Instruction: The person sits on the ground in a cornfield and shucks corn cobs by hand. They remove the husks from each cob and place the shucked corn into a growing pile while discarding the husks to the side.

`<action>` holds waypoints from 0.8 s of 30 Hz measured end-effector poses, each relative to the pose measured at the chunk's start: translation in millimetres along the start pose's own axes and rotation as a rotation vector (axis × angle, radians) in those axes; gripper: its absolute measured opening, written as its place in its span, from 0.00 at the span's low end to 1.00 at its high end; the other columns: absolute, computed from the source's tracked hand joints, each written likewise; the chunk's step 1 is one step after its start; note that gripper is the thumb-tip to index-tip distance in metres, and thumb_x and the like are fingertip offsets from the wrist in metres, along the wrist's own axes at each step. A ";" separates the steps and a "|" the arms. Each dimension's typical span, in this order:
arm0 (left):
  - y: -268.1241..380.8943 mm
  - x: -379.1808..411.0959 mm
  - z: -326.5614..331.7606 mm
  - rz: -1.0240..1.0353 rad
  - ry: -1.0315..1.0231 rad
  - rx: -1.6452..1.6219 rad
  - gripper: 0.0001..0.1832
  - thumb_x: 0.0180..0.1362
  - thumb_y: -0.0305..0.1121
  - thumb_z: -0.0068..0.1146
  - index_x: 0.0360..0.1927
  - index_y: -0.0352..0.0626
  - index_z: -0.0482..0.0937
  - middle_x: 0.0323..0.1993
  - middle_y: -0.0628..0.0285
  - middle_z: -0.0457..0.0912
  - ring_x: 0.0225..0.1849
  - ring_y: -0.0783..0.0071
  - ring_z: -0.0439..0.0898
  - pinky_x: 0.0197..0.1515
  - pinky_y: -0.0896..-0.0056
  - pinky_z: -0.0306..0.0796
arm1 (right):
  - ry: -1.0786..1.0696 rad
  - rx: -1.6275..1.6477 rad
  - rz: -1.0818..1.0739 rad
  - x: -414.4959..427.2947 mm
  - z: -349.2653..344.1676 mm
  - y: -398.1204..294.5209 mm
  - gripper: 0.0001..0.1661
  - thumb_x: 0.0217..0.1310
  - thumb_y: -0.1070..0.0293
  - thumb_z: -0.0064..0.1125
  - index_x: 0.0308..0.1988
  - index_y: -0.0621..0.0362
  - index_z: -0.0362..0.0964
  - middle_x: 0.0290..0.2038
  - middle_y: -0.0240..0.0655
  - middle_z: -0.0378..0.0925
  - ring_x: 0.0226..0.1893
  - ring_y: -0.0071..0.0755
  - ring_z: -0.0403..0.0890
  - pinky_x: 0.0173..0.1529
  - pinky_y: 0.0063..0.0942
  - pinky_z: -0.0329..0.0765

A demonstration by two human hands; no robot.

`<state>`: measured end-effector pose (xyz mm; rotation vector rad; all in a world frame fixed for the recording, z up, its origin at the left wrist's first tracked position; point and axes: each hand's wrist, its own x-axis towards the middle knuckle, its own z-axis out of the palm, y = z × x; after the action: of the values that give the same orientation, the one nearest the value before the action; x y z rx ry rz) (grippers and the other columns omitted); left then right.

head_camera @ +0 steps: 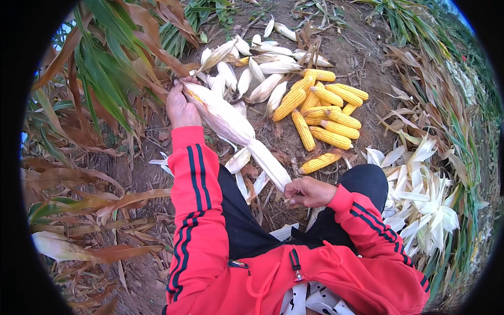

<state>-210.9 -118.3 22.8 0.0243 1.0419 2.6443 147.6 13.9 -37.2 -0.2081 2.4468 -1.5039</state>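
A partly husked ear of corn [220, 114] lies slantwise before me, with a narrow strip of yellow kernels bare near its upper left end. My left hand [183, 108] grips it at that end, fingers partly hidden behind it. From its lower end a long pale husk leaf [271, 165] stretches down to the right, and my right hand [309, 191] pinches the tip of that leaf between thumb and fingers. Just above my right hand, a bare yellow cob [319, 163] rests on the soil, apart from the heap of husked cobs [327, 106].
Unhusked ears [271, 59] lie heaped beyond my left hand. Stripped husks [421, 197] are piled right of my knee [364, 183]. Standing maize leaves [106, 63] crowd the left side, close to my left hand. Cut stalks [437, 106] line the right.
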 end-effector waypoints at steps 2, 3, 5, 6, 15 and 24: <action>-10.3 -7.2 10.8 -0.006 -0.082 0.015 0.13 0.65 0.29 0.38 0.32 0.33 0.73 0.27 0.52 0.77 0.31 0.64 0.77 0.41 0.64 0.73 | -0.094 0.016 0.091 0.9 -3.5 2.8 0.09 0.50 0.71 0.61 0.32 0.59 0.69 0.24 0.34 0.74 0.26 0.35 0.76 0.33 0.30 0.71; -13.4 -12.8 19.0 -0.006 -0.133 0.069 0.13 0.65 0.31 0.40 0.31 0.32 0.73 0.27 0.52 0.78 0.30 0.64 0.78 0.39 0.65 0.73 | -0.111 0.005 0.130 1.3 -7.7 2.1 0.10 0.50 0.70 0.62 0.33 0.58 0.70 0.24 0.34 0.75 0.27 0.35 0.76 0.33 0.30 0.72; -23.2 -21.7 30.7 0.037 -0.253 0.070 0.13 0.64 0.32 0.44 0.31 0.31 0.74 0.26 0.52 0.79 0.29 0.65 0.78 0.37 0.66 0.74 | -0.057 0.015 0.109 4.8 -17.7 3.7 0.16 0.47 0.66 0.66 0.38 0.59 0.73 0.29 0.35 0.77 0.32 0.33 0.79 0.38 0.28 0.74; -27.0 -35.6 44.5 0.056 -0.235 0.079 0.13 0.63 0.33 0.48 0.30 0.32 0.74 0.26 0.54 0.79 0.27 0.65 0.79 0.34 0.68 0.74 | 0.125 0.085 0.122 9.7 -25.7 -6.8 0.20 0.49 0.64 0.66 0.41 0.60 0.72 0.35 0.35 0.77 0.38 0.32 0.77 0.43 0.29 0.73; -68.2 -94.1 68.2 -0.303 -0.508 0.165 0.13 0.64 0.34 0.45 0.34 0.32 0.75 0.31 0.51 0.80 0.34 0.61 0.81 0.41 0.63 0.76 | 0.657 0.602 -0.033 66.7 -23.7 -15.2 0.44 0.39 0.58 0.73 0.53 0.69 0.62 0.45 0.42 0.73 0.46 0.31 0.74 0.52 0.25 0.70; -62.1 -78.4 57.1 -0.570 -0.568 0.184 0.14 0.64 0.32 0.42 0.35 0.31 0.75 0.29 0.49 0.80 0.31 0.60 0.81 0.39 0.63 0.76 | 0.775 0.265 -0.030 48.5 -32.8 -18.3 0.35 0.34 0.62 0.72 0.45 0.66 0.69 0.37 0.40 0.77 0.37 0.28 0.78 0.44 0.25 0.73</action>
<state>-112.3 -59.4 30.6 0.4244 0.9115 1.8613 91.4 21.2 -13.9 0.4825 2.7190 -2.2079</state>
